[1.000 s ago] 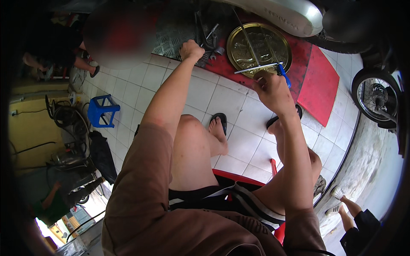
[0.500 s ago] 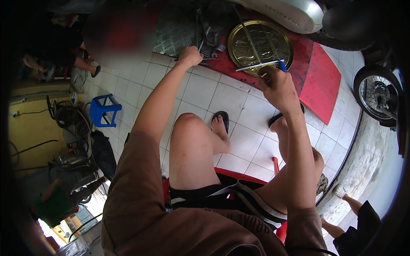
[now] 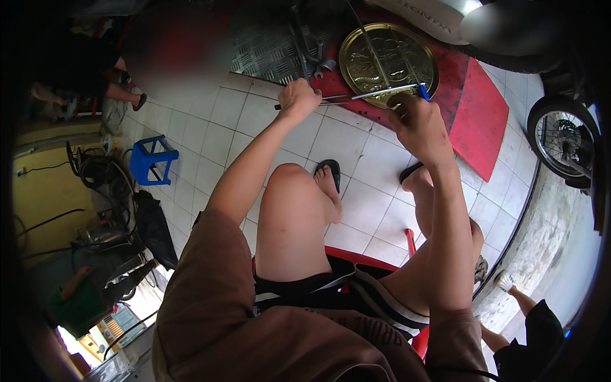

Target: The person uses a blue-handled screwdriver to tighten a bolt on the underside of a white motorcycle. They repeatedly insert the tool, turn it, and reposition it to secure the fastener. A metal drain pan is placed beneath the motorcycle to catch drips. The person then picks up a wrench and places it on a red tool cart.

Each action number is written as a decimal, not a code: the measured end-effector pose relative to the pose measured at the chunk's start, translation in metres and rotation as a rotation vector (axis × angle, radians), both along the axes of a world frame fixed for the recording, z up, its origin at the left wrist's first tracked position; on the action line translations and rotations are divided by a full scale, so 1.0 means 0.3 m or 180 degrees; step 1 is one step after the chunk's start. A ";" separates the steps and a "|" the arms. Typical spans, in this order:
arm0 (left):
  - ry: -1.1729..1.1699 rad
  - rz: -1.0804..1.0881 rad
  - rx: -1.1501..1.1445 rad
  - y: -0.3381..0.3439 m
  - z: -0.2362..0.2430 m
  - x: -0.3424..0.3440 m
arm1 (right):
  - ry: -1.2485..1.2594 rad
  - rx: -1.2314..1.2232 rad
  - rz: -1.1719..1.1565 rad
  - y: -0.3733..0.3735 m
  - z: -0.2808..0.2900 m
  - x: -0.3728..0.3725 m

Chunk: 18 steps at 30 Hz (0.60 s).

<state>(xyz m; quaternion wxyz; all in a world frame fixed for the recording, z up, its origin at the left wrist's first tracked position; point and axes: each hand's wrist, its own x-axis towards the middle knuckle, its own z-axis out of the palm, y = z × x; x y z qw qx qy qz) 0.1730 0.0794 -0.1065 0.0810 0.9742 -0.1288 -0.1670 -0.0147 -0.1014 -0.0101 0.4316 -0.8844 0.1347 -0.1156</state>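
Observation:
My right hand [image 3: 418,121] is closed around a silver metal bar tool [image 3: 375,93] with a blue end piece [image 3: 424,92]; the bar lies crosswise above the golden embossed round tray [image 3: 356,44]. To its left, my left hand [image 3: 301,99] is curled around a thin dark metal tool [image 3: 334,100], whose exact kind I cannot tell. The tool's ends stick out on both sides of the fist, its right end close to the silver bar. Just beyond the left hand, several wrenches [image 3: 318,72] lie on a diamond-patterned metal plate [image 3: 261,57].
Under the tray spreads a red work platform [image 3: 474,121], with a silver-grey motorcycle part [image 3: 433,22] beyond. A spoked wheel [image 3: 563,137] stands at the right. On the tiled floor at left is a blue plastic stool [image 3: 153,159]. Other people are at the left and lower right.
My left hand has moved right and nearer to me, away from the metal plate, with the thin tool in it. The right hand has barely shifted; the silver bar tilts up more at its right.

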 end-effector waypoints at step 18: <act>0.0854 -0.0733 -0.1880 0.107 0.552 -0.470 | 0.1106 0.4901 0.0577 0.227 0.011 -0.033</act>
